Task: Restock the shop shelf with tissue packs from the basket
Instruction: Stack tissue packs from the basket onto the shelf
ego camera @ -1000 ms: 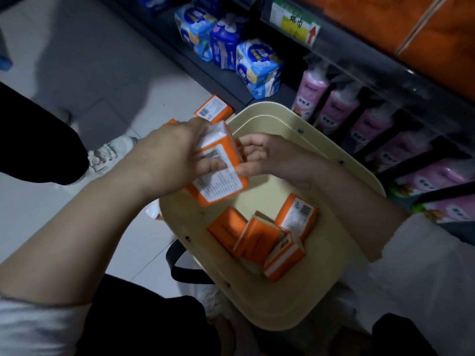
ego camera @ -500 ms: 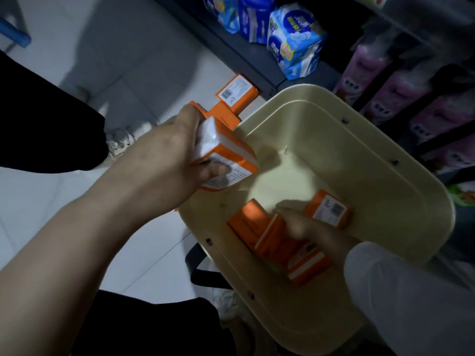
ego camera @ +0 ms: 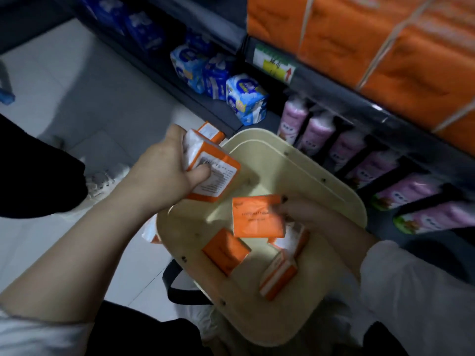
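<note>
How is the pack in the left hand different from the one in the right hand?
The labelled pack in the left hand shows a white barcode sticker; the plain pack in the right hand shows an orange face. The labelled pack is at the basket rim; the plain pack is over its middle. Both are orange.

Fingers [ego camera: 289, 210] of R hand [ego camera: 316, 222] mostly hidden behind orange pack [ego camera: 257, 217], print blurred.

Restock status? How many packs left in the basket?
Gathering stage; no pack visibly shelved. In hand: left hand grips orange packs at the basket rim, right hand pinches another pack over it. Left: about three loose packs in the basket, then all onto the shelf.
</note>
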Demonstrator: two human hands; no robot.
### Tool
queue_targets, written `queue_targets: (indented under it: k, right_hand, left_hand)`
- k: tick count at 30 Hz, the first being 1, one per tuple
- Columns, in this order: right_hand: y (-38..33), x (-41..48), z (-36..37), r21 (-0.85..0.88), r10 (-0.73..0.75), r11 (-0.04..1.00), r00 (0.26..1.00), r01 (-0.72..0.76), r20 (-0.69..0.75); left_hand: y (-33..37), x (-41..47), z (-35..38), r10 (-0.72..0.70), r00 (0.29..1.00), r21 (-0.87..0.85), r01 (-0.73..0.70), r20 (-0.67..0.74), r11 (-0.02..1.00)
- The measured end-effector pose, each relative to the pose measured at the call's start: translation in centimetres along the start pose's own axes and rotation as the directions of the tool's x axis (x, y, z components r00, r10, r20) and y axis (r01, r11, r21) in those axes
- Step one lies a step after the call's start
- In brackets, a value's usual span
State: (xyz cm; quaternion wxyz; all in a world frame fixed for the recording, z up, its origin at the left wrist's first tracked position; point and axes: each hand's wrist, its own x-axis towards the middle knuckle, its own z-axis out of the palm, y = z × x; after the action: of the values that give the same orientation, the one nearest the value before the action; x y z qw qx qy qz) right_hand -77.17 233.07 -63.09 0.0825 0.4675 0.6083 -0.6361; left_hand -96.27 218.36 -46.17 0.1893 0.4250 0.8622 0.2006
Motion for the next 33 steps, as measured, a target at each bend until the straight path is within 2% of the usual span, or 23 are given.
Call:
queue_targets:
  k: [2, 9, 14, 17, 20, 21, 26, 30, 33]
  right_hand:
    - [-1.1, -2.1, -1.2, 0.077, -0.027, 0.997, 0.997, 0.032, -0.072]
    - [-4.3, -10.7, -4.8, 0.159, -0.111, 0.976, 0.971, 0.146, -0.211]
    - [-5.9, -17.2, -6.2, 0.392, -0.135, 0.886, 0.947, 0.248, -0.292]
    - [-6.4, -20.2, -7.0, 0.549, -0.072, 0.802, 0.95, 0.237, -0.304]
    - [-6.6, -22.5, -8.4, 0.64, -0.062, 0.73, 0.955, 0.241, -0.29]
    - [-6.8, -23.5, -8.9, 0.66, -0.054, 0.711, 0.955, 0.242, -0.292]
    - [-6.0, -25.8, -11.5, 0.712, -0.065, 0.654, 0.957, 0.255, -0.283]
    - [-5.3, -26.0, -12.1, 0.721, -0.099, 0.633, 0.954, 0.28, -0.283]
    - [-5.2, -25.8, -11.9, 0.691, -0.148, 0.65, 0.944, 0.317, -0.294]
  left_hand:
    - [0.9, -0.2, -0.2, 0.002, 1.0, -0.029, -0.002, -0.01, 1.0]
    - [4.2, -1.7, -1.0, 0.044, 0.991, -0.242, -0.073, -0.123, 0.967]
    - [7.2, -3.4, -0.8, 0.163, 0.941, -0.354, -0.266, -0.295, 0.897]
    - [9.3, -4.7, -0.3, 0.378, 0.864, -0.351, -0.485, -0.333, 0.801]
    - [11.0, -5.9, 0.6, 0.622, 0.695, -0.149, -0.702, -0.36, 0.697]
    - [11.6, -6.3, 0.8, 0.642, 0.676, -0.123, -0.717, -0.362, 0.686]
    - [13.6, -7.6, 1.2, 0.63, 0.703, -0.177, -0.701, -0.328, 0.69]
    - [14.3, -7.9, 1.3, 0.611, 0.771, -0.317, -0.634, -0.18, 0.706]
    - [15.4, -7.8, 1.6, 0.529, 0.829, -0.451, -0.548, -0.18, 0.705]
